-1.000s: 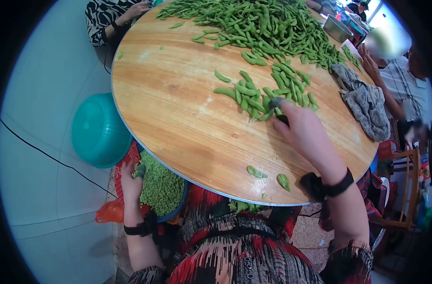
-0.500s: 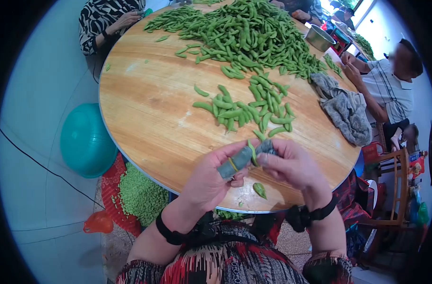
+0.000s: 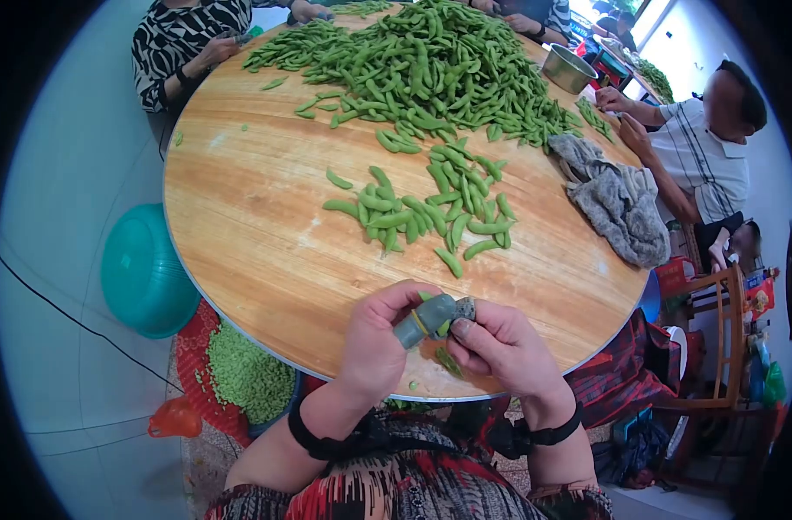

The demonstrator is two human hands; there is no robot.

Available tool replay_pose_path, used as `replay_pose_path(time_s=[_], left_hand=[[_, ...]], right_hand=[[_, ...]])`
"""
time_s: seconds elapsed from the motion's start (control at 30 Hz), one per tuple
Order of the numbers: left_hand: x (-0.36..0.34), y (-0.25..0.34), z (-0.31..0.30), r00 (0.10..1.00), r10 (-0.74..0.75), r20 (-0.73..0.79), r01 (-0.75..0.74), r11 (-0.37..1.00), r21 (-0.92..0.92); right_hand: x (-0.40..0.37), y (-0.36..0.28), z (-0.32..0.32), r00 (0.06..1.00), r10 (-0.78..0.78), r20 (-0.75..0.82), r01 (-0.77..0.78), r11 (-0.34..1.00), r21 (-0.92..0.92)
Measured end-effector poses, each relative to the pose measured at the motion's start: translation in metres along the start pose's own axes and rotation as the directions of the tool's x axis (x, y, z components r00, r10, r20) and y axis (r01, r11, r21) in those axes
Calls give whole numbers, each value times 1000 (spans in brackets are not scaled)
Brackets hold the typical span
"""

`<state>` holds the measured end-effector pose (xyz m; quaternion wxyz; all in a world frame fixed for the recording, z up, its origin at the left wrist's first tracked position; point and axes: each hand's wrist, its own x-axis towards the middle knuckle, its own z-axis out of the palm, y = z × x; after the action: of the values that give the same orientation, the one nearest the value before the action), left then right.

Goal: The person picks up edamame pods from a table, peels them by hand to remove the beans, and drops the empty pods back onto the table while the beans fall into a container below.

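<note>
My left hand (image 3: 374, 338) and my right hand (image 3: 508, 347) meet above the table's near edge, both closed. Between their fingertips is a green edamame pod (image 3: 444, 328), mostly hidden. A grey-green finger cover (image 3: 426, 319) with a yellow band sits on a digit of my left hand, apparently the thumb. Another dark grey finger cover (image 3: 463, 309) shows at the tips of my right hand. Below my fingers lies a flattened green pod (image 3: 449, 361), partly covered. Loose edamame pods (image 3: 391, 212) lie beyond my hands.
A big heap of edamame pods (image 3: 430, 69) covers the far side of the round wooden table (image 3: 248, 217). A grey cloth (image 3: 621, 208) and a metal bowl (image 3: 569, 69) are at right. Shelled beans (image 3: 248, 373) and a teal basin (image 3: 149, 270) are low left. Other people sit around.
My hands have come closer together and slightly lower. The pod that stuck up between my fingertips is now mostly hidden. The view has shifted slightly, moving the table leftward.
</note>
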<state>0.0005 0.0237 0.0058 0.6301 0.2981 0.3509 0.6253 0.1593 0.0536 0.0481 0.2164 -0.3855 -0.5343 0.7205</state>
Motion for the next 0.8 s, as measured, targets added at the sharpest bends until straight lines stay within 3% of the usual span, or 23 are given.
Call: replay_pose_path(time_s=[0.07,0.13,0.17,0.2,0.23,0.27,0.37,0.47,0.53,0.6,0.67,0.77,0.8], left_hand=[[0,3,-5,996,-47,81,53,996,-72],[2,4,-13,960,-131,249,174,971,-161],[1,5,-10,960,-131,249,175,971,-162],[-1,8,-3,974,-108,200,110,994,0],[-3,10,1,985,-75,154,49,985,164],[-3,9,0,985,-74,153,49,986,161],[-2,6,-2,992,-102,79,79,965,252],[-1,9,0,992,-117,55,108,984,141],[2,12,-7,971,-209,113,200,976,83],[5,6,-15,971,-205,121,204,979,22],[5,4,-19,971,-202,128,208,977,-40],[7,6,-22,984,-156,87,161,986,-46],[7,10,-26,998,-49,32,47,998,50]], right_hand=[[0,4,-3,998,35,60,-47,978,201],[0,7,-3,996,50,69,-64,972,226],[-1,9,-3,995,65,80,-83,964,254],[-1,11,-1,995,67,78,-85,964,253],[-1,13,2,999,-33,-35,33,999,13],[-1,14,3,981,-157,-118,125,963,-239],[0,15,2,969,-150,-198,80,943,-324],[5,21,-3,969,-140,-205,98,974,-203],[5,21,0,961,-153,-229,102,970,-222],[7,21,7,953,-167,-254,105,965,-241],[10,22,20,885,-366,-288,162,823,-545],[13,8,18,907,-339,-252,133,795,-592],[15,4,13,914,-328,-238,105,758,-644]])
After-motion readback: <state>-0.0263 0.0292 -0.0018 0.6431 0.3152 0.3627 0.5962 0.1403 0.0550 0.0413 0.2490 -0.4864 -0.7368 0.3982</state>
